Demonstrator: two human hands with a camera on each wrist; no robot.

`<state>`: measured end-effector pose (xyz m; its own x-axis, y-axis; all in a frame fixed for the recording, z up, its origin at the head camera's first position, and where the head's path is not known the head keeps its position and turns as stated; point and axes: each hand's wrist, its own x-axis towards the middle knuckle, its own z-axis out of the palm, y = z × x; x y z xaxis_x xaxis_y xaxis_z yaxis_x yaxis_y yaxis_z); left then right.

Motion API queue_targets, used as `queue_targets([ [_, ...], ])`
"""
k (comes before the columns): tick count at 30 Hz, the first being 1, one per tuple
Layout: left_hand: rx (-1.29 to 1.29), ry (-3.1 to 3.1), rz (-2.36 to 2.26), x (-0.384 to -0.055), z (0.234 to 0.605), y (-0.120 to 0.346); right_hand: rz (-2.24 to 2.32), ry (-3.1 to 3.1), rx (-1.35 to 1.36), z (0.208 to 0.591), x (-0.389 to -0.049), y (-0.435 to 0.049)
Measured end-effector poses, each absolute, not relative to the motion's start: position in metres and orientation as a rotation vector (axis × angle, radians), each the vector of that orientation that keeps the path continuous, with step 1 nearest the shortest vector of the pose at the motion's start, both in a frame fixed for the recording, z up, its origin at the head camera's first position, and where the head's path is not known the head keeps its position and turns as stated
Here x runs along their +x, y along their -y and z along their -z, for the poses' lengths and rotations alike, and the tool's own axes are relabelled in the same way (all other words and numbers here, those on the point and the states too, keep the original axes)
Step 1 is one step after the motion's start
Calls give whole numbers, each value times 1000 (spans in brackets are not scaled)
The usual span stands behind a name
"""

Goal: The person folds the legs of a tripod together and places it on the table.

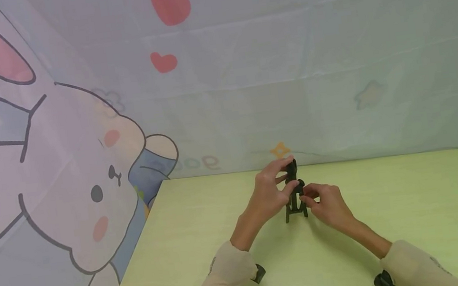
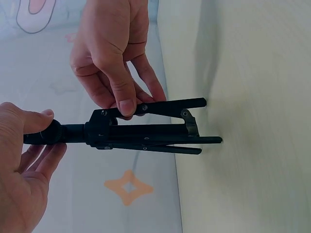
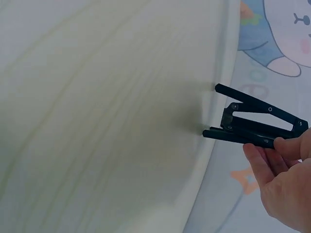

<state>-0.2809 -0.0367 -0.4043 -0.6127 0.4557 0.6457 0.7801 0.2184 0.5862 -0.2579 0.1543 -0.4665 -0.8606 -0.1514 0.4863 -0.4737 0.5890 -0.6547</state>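
Note:
A small black tripod (image 1: 294,202) is upright near the back edge of the table, its short legs partly spread. My left hand (image 1: 271,189) grips its upper part, thumb on the round knob (image 2: 50,132) and fingers around the column. Lower down, my right hand (image 1: 327,203) pinches one leg between thumb and fingers, close below the leg's top hinge. In the right wrist view the tripod's legs (image 3: 243,137) point toward the table, and the right hand (image 3: 286,170) holds one near its upper end. The top of the tripod is partly hidden behind the left hand.
The pale yellow table (image 1: 416,215) reaches back to a hanging cloth (image 1: 287,58) printed with hearts and a large rabbit (image 1: 78,182). Black wrist devices (image 1: 385,282) sit at both sleeves.

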Motion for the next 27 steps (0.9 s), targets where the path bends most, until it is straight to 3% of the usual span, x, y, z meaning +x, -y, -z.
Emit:
queue_targets([
  [11, -1173, 2164, 1410, -280, 406, 36, -1114, 2653, 763, 469, -259, -174],
  [27, -1215, 2173, 1450, -280, 403, 37, -1031, 2770, 890, 471, -270, -179],
])
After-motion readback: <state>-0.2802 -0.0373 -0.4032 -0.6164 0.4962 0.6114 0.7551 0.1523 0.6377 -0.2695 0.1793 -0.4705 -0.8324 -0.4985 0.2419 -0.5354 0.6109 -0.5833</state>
